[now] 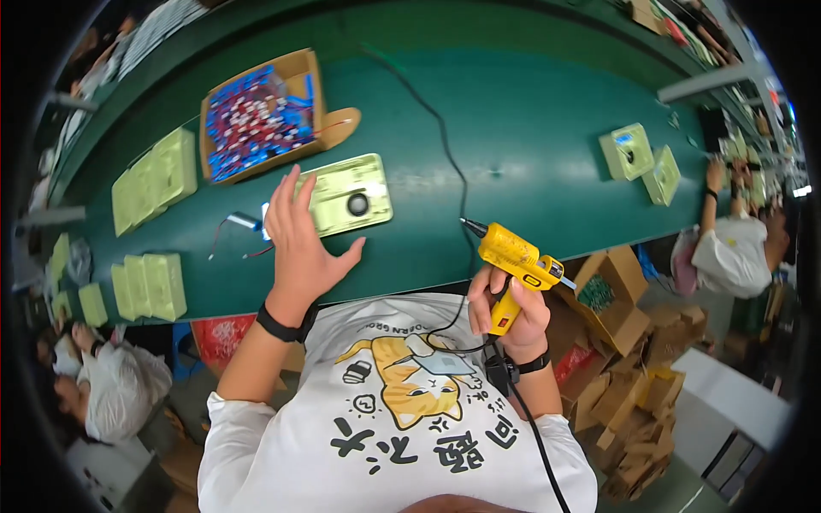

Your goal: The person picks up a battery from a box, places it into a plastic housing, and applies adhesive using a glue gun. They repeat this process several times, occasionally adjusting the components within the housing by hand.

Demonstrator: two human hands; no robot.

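Note:
My left hand (299,244) is spread open, thumb apart, over the left end of a pale green plastic housing (329,205). A round black-rimmed part (357,204) sits in the housing's right half; the fingers hide its left end. Just left of that hand lies a blue battery pack (243,221) with thin red and dark wires. Whether the fingers touch it I cannot tell. My right hand (523,312) grips the handle of a yellow hot glue gun (511,250), its dark nozzle pointing up and left above the table. A glue stick (564,280) pokes out behind.
A cardboard box (318,85) full of blue, wired battery packs stands at the back left. Stacked green housings (154,181) lie left, and more housings (626,152) lie right. A black cable (440,120) crosses the green table (547,128). Co-workers sit on both sides; cartons (629,410) pile up lower right.

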